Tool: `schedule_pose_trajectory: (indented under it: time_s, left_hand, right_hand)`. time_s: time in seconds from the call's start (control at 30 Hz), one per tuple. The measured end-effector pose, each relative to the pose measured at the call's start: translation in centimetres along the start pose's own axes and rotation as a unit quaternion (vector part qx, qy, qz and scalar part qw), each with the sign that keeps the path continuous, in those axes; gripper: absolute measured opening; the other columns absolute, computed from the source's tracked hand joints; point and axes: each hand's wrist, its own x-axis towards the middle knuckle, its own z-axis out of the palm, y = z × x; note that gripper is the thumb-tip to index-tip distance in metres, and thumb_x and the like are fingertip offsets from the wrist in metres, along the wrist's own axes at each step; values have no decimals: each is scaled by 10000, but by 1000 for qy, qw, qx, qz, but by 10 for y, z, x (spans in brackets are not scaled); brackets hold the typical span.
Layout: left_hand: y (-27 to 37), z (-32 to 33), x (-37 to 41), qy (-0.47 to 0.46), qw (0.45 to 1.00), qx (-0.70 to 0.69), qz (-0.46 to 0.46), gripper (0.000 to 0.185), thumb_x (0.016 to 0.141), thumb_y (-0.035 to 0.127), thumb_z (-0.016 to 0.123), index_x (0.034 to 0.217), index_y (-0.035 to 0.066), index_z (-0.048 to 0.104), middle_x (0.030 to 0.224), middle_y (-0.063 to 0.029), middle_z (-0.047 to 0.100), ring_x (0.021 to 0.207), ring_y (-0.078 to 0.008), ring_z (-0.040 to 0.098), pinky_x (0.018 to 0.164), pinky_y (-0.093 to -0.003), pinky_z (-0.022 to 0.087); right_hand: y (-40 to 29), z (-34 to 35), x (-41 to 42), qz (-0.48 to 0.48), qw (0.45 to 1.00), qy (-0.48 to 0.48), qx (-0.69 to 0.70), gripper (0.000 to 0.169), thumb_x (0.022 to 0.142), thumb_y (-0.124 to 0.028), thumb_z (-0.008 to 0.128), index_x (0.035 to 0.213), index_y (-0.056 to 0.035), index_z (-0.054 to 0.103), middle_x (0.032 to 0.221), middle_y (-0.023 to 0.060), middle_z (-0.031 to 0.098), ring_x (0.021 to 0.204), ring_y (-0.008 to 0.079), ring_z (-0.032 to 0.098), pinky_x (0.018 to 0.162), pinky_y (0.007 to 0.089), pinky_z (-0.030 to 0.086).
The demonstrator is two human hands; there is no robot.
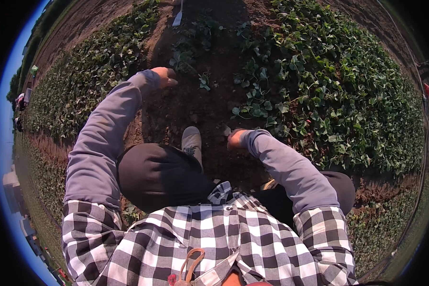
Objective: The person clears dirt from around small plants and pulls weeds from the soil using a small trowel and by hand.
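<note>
My left hand point(167, 77) reaches out over dark soil at the edge of the left bed, its fingers bent downward; whether they hold anything is hidden. Just right of it lie a small leafy seedling point(204, 81) and a cluster of green plants point(183, 60). My right hand point(235, 139) is low over the soil beside the right bed, fingers curled, with a small pale thing point(226, 130) at the fingertips that I cannot make out. Leafy vines point(259, 111) lie just above it. Bare soil point(214, 103) runs between the hands.
My canvas shoe point(192, 143) rests on the soil between the hands. Dense low green crops point(343, 89) cover the right bed, and more plants point(96, 64) fill the left one. A white-bladed tool point(177, 18) is at the top. People point(20, 102) are at the far left.
</note>
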Motion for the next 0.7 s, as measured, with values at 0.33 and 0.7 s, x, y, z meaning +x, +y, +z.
schedule_pose_trajectory:
  time_s: [0.33,0.7]
  left_hand:
    - [-6,39,193,51,993,47,-97,484,802,471,550,1058,64,597,1050,-141,621,995,-316,575,854,-411,447]
    - [4,98,240,54,984,166,36,339,795,365,599,1028,119,589,999,-73,581,992,-240,557,811,-393,410]
  right_hand:
    - [7,-95,-16,178,959,-171,142,308,643,-278,693,873,-88,618,838,81,633,843,272,610,736,345,472]
    - [62,-193,-44,154,933,158,283,203,680,-127,608,862,-74,536,781,105,590,755,265,578,714,350,456]
